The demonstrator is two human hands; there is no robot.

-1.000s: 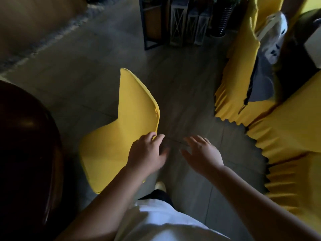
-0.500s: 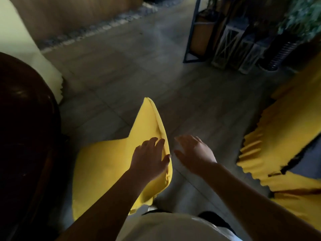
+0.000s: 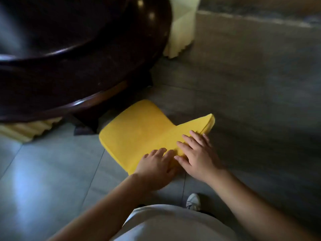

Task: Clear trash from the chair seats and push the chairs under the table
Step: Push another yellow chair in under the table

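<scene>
Dim room, grey tiled floor (image 3: 52, 180), dark round table (image 3: 73, 54) upper left with pale chair skirts at its edge. We see the yellow-covered chair (image 3: 139, 134) just beside the table rim, seat toward it. Left hand (image 3: 156, 167) and right hand (image 3: 196, 157) both lie flat on the backrest top, fingers straight, grasping nothing. Half a second ago the table sat far left and the right hand hung off the chair.

Chair (image 3: 139, 134) on floor (image 3: 243, 84), seat twd table (image 3: 69, 49) edge, not under. Both hands, L (image 3: 156, 164) & R (image 3: 196, 153), on chair back. Two more chairs under table.
</scene>
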